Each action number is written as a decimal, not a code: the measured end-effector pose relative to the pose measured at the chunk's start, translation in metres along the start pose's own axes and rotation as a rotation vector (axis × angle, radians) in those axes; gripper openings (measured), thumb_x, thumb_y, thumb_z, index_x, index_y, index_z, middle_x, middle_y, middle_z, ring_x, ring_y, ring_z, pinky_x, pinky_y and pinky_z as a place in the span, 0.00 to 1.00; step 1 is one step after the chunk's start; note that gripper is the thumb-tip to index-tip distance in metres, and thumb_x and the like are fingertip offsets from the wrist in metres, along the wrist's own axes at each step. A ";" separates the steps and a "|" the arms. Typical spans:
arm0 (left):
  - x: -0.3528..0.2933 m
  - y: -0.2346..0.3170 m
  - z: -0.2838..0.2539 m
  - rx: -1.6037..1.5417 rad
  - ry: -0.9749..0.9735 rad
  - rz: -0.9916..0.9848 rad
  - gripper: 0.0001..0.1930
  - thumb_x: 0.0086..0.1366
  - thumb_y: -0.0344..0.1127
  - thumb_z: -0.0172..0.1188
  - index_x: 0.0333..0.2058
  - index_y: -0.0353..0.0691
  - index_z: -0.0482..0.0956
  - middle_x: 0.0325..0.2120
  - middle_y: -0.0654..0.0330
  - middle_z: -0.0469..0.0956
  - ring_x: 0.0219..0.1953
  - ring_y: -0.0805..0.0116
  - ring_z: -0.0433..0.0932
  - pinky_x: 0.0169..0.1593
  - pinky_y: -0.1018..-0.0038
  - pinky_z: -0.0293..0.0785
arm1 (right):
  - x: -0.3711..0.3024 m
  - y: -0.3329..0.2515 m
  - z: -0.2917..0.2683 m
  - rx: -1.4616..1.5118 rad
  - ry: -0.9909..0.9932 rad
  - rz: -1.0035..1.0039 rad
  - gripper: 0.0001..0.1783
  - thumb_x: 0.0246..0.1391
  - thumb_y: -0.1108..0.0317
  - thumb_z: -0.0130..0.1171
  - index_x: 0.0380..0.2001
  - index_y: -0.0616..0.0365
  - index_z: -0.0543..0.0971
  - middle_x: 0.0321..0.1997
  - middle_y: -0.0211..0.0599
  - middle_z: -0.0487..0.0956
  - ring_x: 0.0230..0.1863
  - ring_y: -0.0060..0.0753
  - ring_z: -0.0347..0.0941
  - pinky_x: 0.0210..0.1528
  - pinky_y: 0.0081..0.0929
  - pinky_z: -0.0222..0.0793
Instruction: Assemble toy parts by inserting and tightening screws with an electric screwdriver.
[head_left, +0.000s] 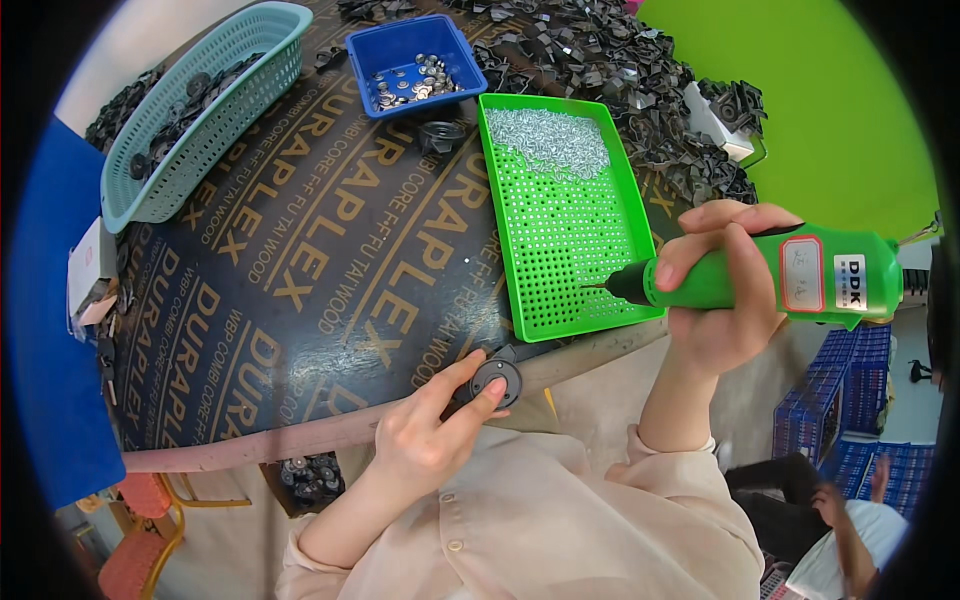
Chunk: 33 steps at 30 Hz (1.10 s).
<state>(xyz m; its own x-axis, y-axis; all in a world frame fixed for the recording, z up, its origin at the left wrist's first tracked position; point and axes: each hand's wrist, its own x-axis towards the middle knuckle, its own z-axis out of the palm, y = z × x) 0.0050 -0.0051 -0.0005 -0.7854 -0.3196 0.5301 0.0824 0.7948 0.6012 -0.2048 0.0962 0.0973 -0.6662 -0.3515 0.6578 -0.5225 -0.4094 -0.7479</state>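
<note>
My left hand grips a black round plastic part at the table's front edge, thumb on its face and fingers around its side. My right hand is wrapped round a green electric screwdriver, held level with its thin bit pointing left. That bit is over the lower right of a green perforated tray; whether it touches the tray I cannot tell. Small silvery screws are heaped at the tray's far end.
A blue bin with round metal pieces stands behind the tray, beside a loose black part. Far left is a pale teal basket of black parts. Many black parts cover the table's far right. Another person sits at lower right.
</note>
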 end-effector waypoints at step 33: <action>0.005 0.002 -0.002 0.108 -0.005 0.109 0.10 0.50 0.30 0.64 0.32 0.34 0.80 0.40 0.45 0.77 0.33 0.62 0.81 0.29 0.76 0.78 | -0.023 -0.048 0.044 0.295 -0.732 0.121 0.16 0.53 0.78 0.52 0.43 0.60 0.60 0.29 0.50 0.75 0.19 0.40 0.74 0.22 0.38 0.73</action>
<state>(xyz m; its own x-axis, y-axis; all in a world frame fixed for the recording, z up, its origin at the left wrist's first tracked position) 0.0026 -0.0059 0.0041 -0.7786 -0.2255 0.5856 0.1014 0.8757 0.4720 -0.1406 0.0871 0.1219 -0.1371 -0.8294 0.5416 -0.2382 -0.5032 -0.8307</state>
